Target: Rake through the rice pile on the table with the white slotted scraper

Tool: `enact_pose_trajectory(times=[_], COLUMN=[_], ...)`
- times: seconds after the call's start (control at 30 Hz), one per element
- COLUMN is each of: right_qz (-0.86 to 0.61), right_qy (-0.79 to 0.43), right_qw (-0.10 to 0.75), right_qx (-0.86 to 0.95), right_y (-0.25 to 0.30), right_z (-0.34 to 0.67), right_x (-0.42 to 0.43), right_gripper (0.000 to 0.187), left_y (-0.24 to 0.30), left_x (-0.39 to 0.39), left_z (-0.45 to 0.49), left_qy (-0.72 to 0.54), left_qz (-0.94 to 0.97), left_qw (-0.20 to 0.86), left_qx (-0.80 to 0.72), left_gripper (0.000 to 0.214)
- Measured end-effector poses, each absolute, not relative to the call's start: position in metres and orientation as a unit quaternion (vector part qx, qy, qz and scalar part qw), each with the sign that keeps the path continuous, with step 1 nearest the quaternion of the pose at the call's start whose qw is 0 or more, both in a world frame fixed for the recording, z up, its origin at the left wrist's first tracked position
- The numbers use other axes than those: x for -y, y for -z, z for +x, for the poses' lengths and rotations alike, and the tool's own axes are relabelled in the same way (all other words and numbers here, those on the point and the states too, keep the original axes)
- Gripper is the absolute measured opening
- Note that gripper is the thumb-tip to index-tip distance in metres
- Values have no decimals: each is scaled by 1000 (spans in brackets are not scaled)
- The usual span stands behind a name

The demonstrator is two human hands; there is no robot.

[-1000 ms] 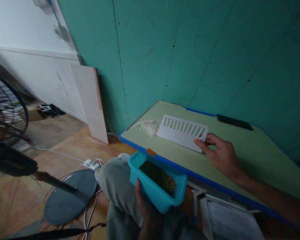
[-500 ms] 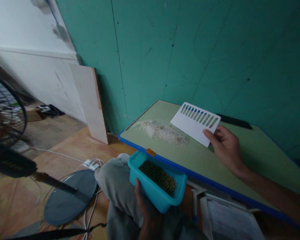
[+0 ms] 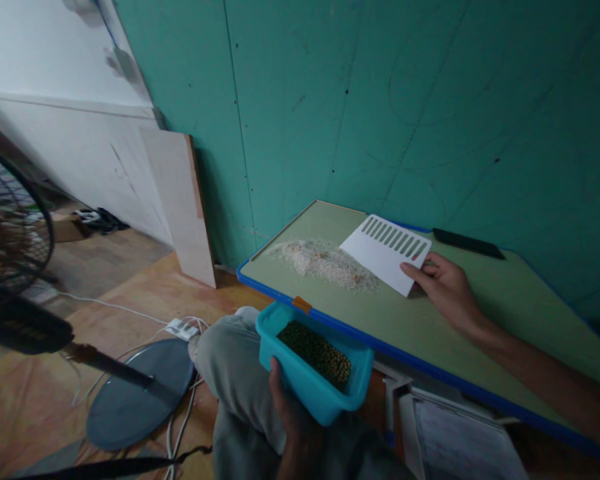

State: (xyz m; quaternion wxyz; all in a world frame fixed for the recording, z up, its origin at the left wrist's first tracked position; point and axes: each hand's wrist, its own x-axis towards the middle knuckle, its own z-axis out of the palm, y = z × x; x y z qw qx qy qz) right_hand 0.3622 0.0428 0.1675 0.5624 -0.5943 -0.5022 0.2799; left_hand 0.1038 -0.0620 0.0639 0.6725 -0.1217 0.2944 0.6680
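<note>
My right hand [image 3: 447, 287] grips a flat white plastic scraper [image 3: 380, 257] by its near right corner, thumb on top. A row of slots runs along the scraper's far edge, and its left edge is at the right side of a heap of white grains [image 3: 325, 265], rice-like with some yellowish bits, spread on the green tabletop [image 3: 460, 320]. My left hand [image 3: 293, 407] is closed around the near side of a turquoise plastic tub [image 3: 305, 380], just below the table's front edge. Inside the tub lie dark green beans [image 3: 305, 343] and tan beans [image 3: 337, 367].
A black flat bar [image 3: 467, 243] lies at the table's back edge by the green wall. An orange clip or tape [image 3: 301, 305] sits on the blue front edging. On the left stand a fan [image 3: 15, 220] and its round base [image 3: 140, 393], with white cables and a power strip [image 3: 183, 329].
My right hand has lowered the white scraper and shifted it slightly left, tilting it flatter toward the tabletop. My left hand and the tub have stayed in place.
</note>
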Motion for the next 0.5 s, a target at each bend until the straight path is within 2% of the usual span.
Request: enact_pose_trajectory(times=[0.23, 0.5], right_qz=[-566, -569], right_qy=[-343, -299], right_qw=[526, 505], right_qx=[534, 576], right_y=[-174, -180], right_z=[353, 348], right_x=[-37, -30], right_gripper=[46, 46], left_y=[-67, -74], left_x=[62, 62], left_z=[103, 105], left_qy=[-667, -666], left_qz=[-114, -125], left_qw=[671, 665], left_qx=[-303, -314], left_gripper=[60, 59])
